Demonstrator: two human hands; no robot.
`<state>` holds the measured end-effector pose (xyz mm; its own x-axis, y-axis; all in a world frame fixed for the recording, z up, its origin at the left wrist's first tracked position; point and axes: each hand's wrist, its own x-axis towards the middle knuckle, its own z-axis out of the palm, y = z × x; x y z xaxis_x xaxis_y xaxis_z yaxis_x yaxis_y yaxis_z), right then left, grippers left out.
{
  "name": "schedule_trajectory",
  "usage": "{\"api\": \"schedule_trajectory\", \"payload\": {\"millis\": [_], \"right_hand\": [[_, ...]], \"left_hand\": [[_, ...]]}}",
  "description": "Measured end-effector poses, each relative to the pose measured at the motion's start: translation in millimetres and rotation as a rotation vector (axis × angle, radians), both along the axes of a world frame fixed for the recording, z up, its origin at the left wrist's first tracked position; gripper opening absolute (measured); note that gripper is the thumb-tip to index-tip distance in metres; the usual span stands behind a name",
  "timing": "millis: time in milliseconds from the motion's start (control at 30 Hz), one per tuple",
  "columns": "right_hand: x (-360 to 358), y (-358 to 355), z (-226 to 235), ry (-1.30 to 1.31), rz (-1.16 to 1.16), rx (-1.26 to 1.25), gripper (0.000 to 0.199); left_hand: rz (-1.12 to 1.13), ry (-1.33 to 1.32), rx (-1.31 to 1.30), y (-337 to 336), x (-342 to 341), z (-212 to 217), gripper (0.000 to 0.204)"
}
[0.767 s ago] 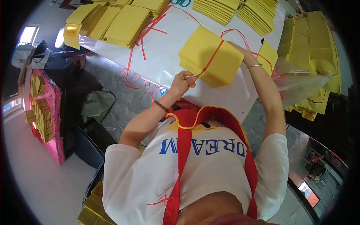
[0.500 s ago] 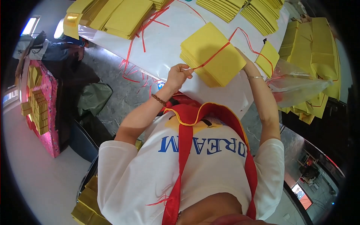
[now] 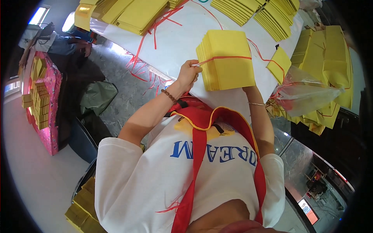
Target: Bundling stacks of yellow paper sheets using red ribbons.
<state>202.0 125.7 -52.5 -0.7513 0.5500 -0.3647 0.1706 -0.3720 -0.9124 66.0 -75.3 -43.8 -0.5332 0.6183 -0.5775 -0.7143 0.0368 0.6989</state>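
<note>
A thick stack of yellow paper (image 3: 229, 73) stands tilted over the near part of the table, its layered edges facing left. A red plastic string (image 3: 233, 57) runs across its front face. At the stack's left edge, my left hand (image 3: 189, 73) is closed, pinching the string between thumb and fingers. My right hand (image 3: 247, 89) goes behind the lower right corner of the stack and supports it from there; its fingers are hidden. To the right lies a smaller yellow packet (image 3: 279, 64) with red string over it.
The white table (image 3: 175, 50) carries more yellow stacks (image 3: 134, 15) at the far left and bundles (image 3: 237, 9) at the far side. Loose red strings (image 3: 149, 33) trail over its left edge. Clear plastic (image 3: 307, 91) and large yellow bundles (image 3: 322, 50) are at right. A dark chair (image 3: 83, 138) stands left.
The stack has turned more upright, and the string now lies level across it instead of slanting. My right hand has moved down, from the right side to behind the lower corner.
</note>
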Motion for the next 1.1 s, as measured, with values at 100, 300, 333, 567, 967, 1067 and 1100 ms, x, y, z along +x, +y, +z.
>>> {"api": "schedule_trajectory", "payload": {"millis": [100,300,333,567,967,1067,1100], "right_hand": [[0.3,2.0,2.2,0.008,-0.019,0.005,0.032],[-6.5,4.2,1.6,0.001,-0.036,0.020,0.031],[-6.4,5.3,2.0,-0.002,-0.033,0.022,0.031],[-10.0,7.4,2.5,-0.039,0.036,0.011,0.030],[-12.0,-4.0,24.7,-0.148,0.162,0.140,0.027],[-9.5,-20.2,28.7,-0.104,0.086,0.119,0.027],[-7.7,-23.9,28.6,-0.066,0.072,0.146,0.027]], "left_hand": [[-0.121,0.099,0.040,-8.9,-8.3,9.1,0.047],[-0.423,0.023,0.291,-41.7,-44.5,23.1,0.020],[-0.427,0.023,0.294,-43.5,-47.1,22.7,0.020],[-0.359,0.149,0.238,-50.7,-41.4,26.1,0.018],[-0.180,0.125,-0.025,-5.1,-12.9,-4.6,0.011],[-0.105,0.060,-0.008,-5.1,-9.7,-6.9,0.009],[-0.058,0.028,0.022,-5.3,-9.0,-7.7,0.008]]}}
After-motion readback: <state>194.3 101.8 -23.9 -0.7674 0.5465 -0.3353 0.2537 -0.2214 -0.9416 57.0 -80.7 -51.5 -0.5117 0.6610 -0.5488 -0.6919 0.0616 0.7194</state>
